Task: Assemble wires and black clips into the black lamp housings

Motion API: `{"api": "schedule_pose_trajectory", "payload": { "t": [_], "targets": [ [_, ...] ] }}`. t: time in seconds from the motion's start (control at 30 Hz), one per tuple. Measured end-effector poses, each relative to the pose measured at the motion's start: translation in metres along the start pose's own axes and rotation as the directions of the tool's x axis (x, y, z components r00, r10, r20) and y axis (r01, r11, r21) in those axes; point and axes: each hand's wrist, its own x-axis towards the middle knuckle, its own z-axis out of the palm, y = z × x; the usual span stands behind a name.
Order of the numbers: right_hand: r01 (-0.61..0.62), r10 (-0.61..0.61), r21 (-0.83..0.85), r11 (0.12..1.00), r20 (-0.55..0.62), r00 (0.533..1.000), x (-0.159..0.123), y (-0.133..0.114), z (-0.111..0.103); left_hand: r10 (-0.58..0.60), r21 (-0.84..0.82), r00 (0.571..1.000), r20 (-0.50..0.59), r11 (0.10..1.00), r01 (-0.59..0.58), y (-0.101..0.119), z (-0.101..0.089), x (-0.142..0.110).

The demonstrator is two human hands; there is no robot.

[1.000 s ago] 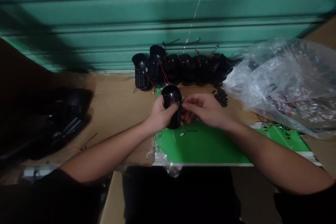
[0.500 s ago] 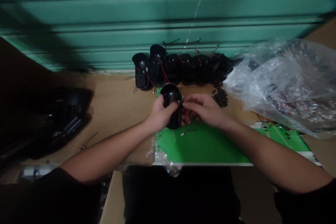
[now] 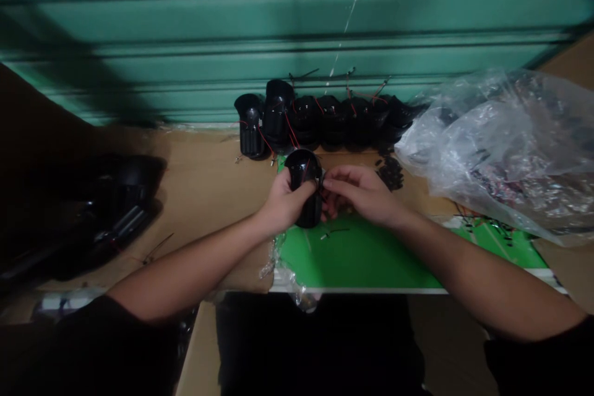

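My left hand (image 3: 284, 203) is wrapped round a glossy black plastic housing (image 3: 304, 164), its thumb lying across the front. The housing has a rounded, hollow top and a thin red wire inside it. At its right side, my right hand (image 3: 355, 190) is closed in a pinch, thumb and forefinger together by the housing's edge. Whatever sits between those fingertips is too small and dark to make out. A bit of red shows just below them. Under both hands lies a green board (image 3: 366, 260), with a short dark wire with a pale connector (image 3: 326, 236) on it.
Several similar black housings (image 3: 250, 130) with red wires stand in a row along the green wall (image 3: 185, 25). Small black parts (image 3: 390, 172) lie right of centre. A clear plastic bag (image 3: 492, 136) fills the right side. More black parts (image 3: 125, 192) sit on cardboard (image 3: 199, 179) at left.
Almost nothing differs. Both hands keep their places at the black housing, and the view has shifted very slightly.
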Motion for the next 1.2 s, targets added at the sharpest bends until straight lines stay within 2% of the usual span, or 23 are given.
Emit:
{"api": "schedule_pose_trajectory", "payload": {
  "t": [0.8,1.2],
  "targets": [
    [0.009,-0.01,0.041,0.999,0.011,1.0,-0.0001,0.0038,-0.0029,-0.009,-0.017,1.0,-0.001,1.0,0.009,-0.0009,-0.0001,0.0003],
    [0.005,-0.006,0.009,1.0,0.015,1.0,0.0002,0.002,-0.0015,-0.005,-0.023,1.0,0.005,1.0,0.005,0.0003,0.0013,-0.0014]
  ]
}}
